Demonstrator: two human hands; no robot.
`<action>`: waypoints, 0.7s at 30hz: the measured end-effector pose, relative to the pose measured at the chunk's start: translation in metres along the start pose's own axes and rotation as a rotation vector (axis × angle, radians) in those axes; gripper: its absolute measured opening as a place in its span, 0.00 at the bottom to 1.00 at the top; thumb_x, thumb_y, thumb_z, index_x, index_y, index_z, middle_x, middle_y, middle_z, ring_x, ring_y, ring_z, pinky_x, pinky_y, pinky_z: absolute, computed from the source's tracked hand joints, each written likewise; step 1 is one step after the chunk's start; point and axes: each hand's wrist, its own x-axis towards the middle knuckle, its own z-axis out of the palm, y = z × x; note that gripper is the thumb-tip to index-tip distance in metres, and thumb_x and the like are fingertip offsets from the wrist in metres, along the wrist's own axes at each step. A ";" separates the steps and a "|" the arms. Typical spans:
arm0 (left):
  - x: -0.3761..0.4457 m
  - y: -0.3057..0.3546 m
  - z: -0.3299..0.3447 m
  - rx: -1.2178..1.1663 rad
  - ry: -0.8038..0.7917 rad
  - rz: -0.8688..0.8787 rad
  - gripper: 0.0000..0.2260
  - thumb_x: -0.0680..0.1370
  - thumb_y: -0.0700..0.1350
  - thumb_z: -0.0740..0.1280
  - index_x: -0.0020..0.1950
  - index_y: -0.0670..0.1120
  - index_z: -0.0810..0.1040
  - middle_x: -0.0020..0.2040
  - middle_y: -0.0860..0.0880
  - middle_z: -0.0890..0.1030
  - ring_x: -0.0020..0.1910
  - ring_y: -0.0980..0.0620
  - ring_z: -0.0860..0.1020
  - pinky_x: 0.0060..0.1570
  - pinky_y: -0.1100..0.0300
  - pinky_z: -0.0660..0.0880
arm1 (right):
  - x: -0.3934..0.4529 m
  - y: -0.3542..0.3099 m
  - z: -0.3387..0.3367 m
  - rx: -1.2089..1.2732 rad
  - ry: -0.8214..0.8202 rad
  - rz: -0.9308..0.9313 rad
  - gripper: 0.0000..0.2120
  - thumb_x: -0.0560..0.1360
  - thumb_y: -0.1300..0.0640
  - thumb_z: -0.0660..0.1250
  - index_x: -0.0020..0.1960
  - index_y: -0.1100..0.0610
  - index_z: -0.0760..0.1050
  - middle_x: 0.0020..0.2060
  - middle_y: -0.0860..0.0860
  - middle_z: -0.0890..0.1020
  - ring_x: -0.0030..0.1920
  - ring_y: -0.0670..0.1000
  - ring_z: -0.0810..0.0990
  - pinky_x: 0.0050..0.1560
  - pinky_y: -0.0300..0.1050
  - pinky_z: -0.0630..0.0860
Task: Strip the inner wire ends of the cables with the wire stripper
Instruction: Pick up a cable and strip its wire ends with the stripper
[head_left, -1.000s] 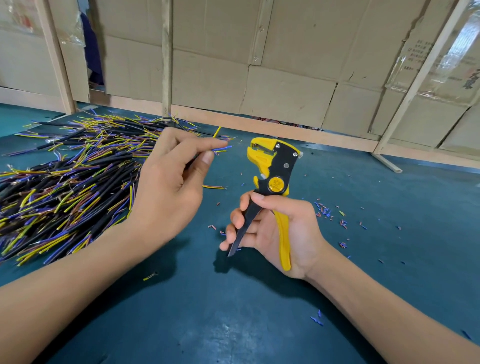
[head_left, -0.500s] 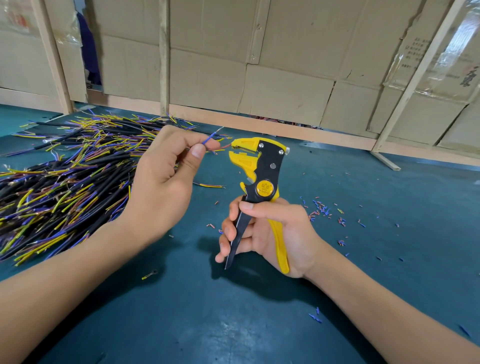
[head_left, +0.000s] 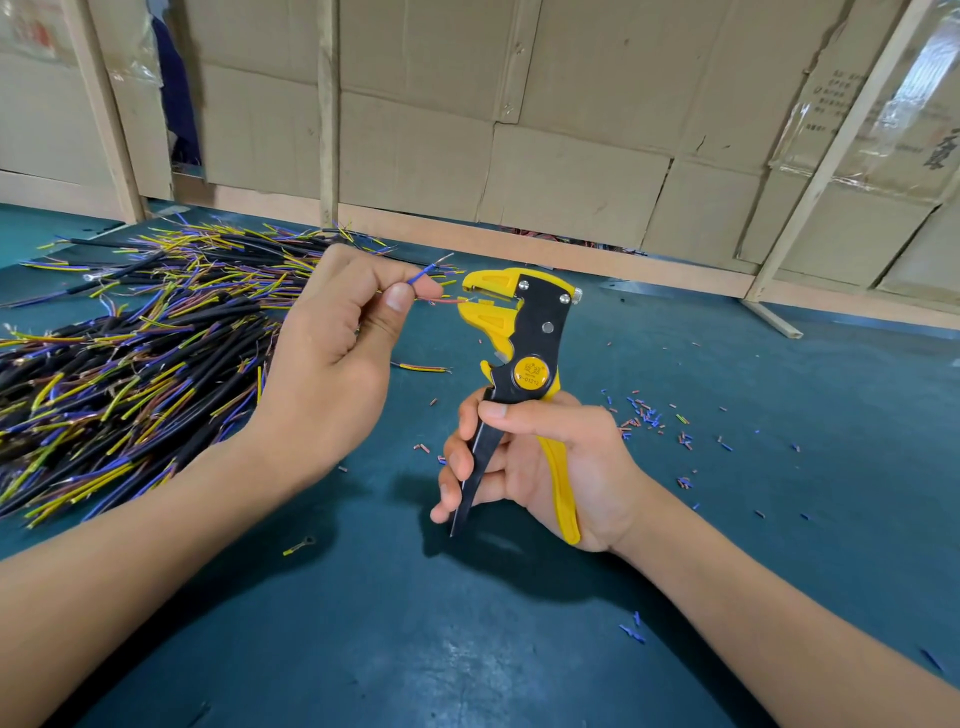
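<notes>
My left hand (head_left: 332, 358) pinches a cable's inner wires between thumb and fingers. A blue wire (head_left: 427, 271) with a bare tip sticks up and right, and a reddish-brown wire (head_left: 445, 300) points right with its end in the jaws of the wire stripper (head_left: 519, 343). The stripper is yellow and black and stands upright. My right hand (head_left: 540, 457) grips its black and yellow handles, which are spread apart. The cable's black sheath is hidden inside my left fist.
A large heap of black cables (head_left: 130, 353) with blue, yellow and brown wire ends covers the left of the blue-green table (head_left: 519, 649). Several snipped insulation bits (head_left: 644, 415) lie right of the stripper. A yellow ring terminal (head_left: 300, 545) lies near my left forearm. Cardboard walls stand behind.
The stripper has moved left toward my left hand, and the brown wire end now sits in its jaws. My left hand shifted slightly to meet it.
</notes>
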 end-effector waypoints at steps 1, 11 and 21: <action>0.000 0.000 0.000 -0.003 0.004 0.001 0.09 0.85 0.40 0.59 0.55 0.49 0.78 0.47 0.57 0.71 0.38 0.60 0.72 0.44 0.62 0.66 | 0.000 0.000 0.000 -0.002 0.000 0.000 0.07 0.77 0.60 0.61 0.45 0.62 0.75 0.36 0.60 0.79 0.37 0.63 0.80 0.51 0.70 0.78; 0.003 0.001 -0.001 0.100 0.003 0.043 0.10 0.84 0.37 0.59 0.56 0.49 0.78 0.52 0.43 0.74 0.52 0.58 0.72 0.56 0.70 0.67 | 0.000 -0.002 0.001 -0.038 0.001 0.001 0.06 0.78 0.60 0.61 0.46 0.63 0.74 0.36 0.61 0.78 0.37 0.63 0.80 0.52 0.72 0.76; 0.005 0.003 -0.002 0.085 0.017 0.055 0.10 0.85 0.37 0.59 0.57 0.49 0.78 0.52 0.45 0.74 0.53 0.54 0.73 0.56 0.66 0.69 | 0.001 -0.004 0.006 -0.068 0.023 0.009 0.06 0.75 0.61 0.62 0.44 0.63 0.73 0.34 0.60 0.77 0.34 0.62 0.79 0.47 0.65 0.79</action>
